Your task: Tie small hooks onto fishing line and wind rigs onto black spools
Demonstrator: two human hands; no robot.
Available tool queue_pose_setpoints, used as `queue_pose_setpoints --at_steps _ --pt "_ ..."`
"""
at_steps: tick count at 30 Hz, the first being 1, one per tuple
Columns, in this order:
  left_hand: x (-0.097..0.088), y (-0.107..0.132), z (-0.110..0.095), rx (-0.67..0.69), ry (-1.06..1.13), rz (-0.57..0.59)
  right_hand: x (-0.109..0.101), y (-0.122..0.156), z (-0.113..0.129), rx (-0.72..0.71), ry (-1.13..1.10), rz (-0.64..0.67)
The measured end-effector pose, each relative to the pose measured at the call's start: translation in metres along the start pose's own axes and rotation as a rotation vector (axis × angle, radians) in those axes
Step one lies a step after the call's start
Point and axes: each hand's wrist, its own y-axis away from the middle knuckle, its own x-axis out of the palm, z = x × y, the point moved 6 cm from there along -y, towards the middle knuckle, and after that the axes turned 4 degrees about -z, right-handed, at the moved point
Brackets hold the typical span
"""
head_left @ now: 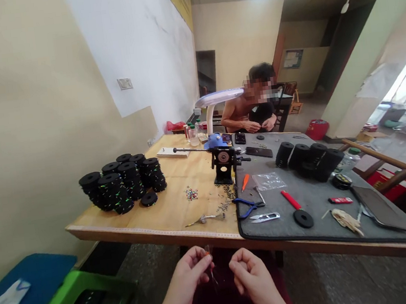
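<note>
In front of the table edge, my left hand point(192, 274) pinches a small, thin, partly clear piece with an orange-red bit point(207, 253); its kind is too small to make out. My right hand point(250, 275) is a short way to the right, fingers curled and thumb pressed against them. Whatever those fingers hold, if anything, does not show. On the near table edge beyond my hands lies a thin, twig-like tool point(205, 218). Behind it is a small heap of coloured beads point(192, 193), with tiny dark pieces point(225, 196) scattered to the right.
Black foam spools point(121, 184) stand stacked at left, more point(309, 158) at right. The grey mat point(271, 222) bears blue pliers point(248, 206), thread snips point(265, 217) and a red-handled tool point(291, 200). A black winding device point(223, 164) stands mid-table before a lamp point(218, 97). A person point(235, 113) sits opposite.
</note>
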Motion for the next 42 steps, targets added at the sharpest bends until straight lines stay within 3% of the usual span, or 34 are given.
queue_pose_setpoints --at_steps 3,7,19,25,29,35,42 --pt "0.019 0.004 0.009 0.001 -0.071 0.046 0.002 0.0 -0.002 0.016 0.014 -0.007" --pt "0.029 0.003 0.011 0.054 -0.16 0.07 -0.001 0.0 -0.004 0.021 0.023 -0.037" --pt "0.034 0.005 0.016 0.091 -0.214 0.076 -0.006 -0.003 -0.007 -0.068 0.131 -0.06" --pt "0.033 0.006 0.017 0.134 -0.24 0.049 -0.006 0.0 0.004 -0.142 0.272 -0.053" --pt "0.032 0.006 0.022 0.131 -0.223 0.049 -0.005 0.0 0.002 -0.116 0.281 -0.034" --pt "0.035 0.006 0.019 0.074 -0.13 0.064 -0.005 -0.004 -0.01 -0.027 0.203 -0.044" --pt "0.036 0.01 0.023 -0.119 0.167 0.094 -0.006 -0.003 -0.012 0.048 0.071 -0.063"
